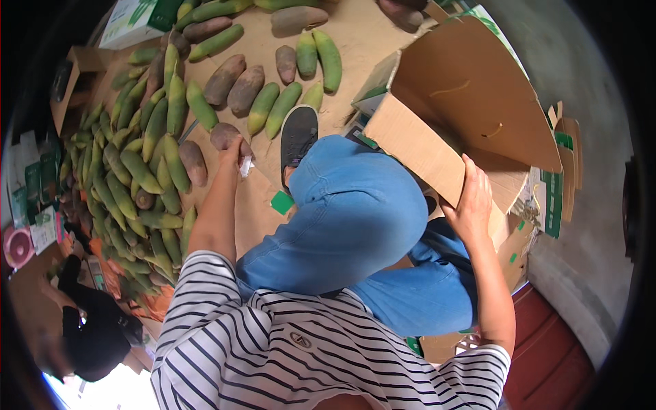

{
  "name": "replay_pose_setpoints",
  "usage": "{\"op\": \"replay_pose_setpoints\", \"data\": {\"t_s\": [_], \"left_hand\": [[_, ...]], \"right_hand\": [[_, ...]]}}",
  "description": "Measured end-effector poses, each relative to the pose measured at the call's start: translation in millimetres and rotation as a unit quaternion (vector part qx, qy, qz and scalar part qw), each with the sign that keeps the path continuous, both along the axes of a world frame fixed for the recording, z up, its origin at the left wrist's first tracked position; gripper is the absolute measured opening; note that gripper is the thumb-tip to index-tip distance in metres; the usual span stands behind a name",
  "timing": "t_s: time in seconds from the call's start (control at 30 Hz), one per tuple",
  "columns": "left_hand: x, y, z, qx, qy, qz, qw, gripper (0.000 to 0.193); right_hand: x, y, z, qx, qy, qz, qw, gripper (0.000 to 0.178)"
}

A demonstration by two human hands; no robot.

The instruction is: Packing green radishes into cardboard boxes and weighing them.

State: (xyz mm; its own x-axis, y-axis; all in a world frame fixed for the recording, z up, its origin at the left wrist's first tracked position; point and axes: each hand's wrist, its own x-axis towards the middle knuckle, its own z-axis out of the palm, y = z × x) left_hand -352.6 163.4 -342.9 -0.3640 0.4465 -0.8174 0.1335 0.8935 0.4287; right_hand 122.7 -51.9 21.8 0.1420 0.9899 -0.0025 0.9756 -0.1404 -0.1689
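Observation:
My left hand reaches forward and is closed on the end of a purple-brown radish. A small white scrap shows under that hand; whether it is held too, I cannot tell. Around it lie another purple radish and several long green radishes. At my right side stands a cardboard box with its flaps spread. My right hand grips the edge of its near flap, the fingers on top and the thumb at the edge.
A large heap of green radishes rises at the left. Loose purple radishes lie ahead on flattened cardboard. A white-and-green carton stands far left. Another person in dark clothes is at the lower left. A grey wall borders the right.

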Motion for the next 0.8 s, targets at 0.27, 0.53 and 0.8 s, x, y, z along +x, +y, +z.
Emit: {"op": "replay_pose_setpoints", "data": {"t_s": [0.27, 0.53, 0.8], "left_hand": [[99, -24, 138, 0.103, -0.263, 0.036, 0.959, 0.056], [224, -3, 370, 0.43, -0.328, -0.41, 0.735, 0.07], [267, 16, 346, 0.539, -0.214, -0.334, 0.743, 0.033]], "right_hand": [[12, -5, 3, -0.007, 0.016, -0.017, 1.0, 0.098], [12, -1, -2, 0.0, 0.022, -0.017, 1.0, 0.098], [19, -12, -5, 0.02, 0.017, -0.011, 1.0, 0.089]]}}
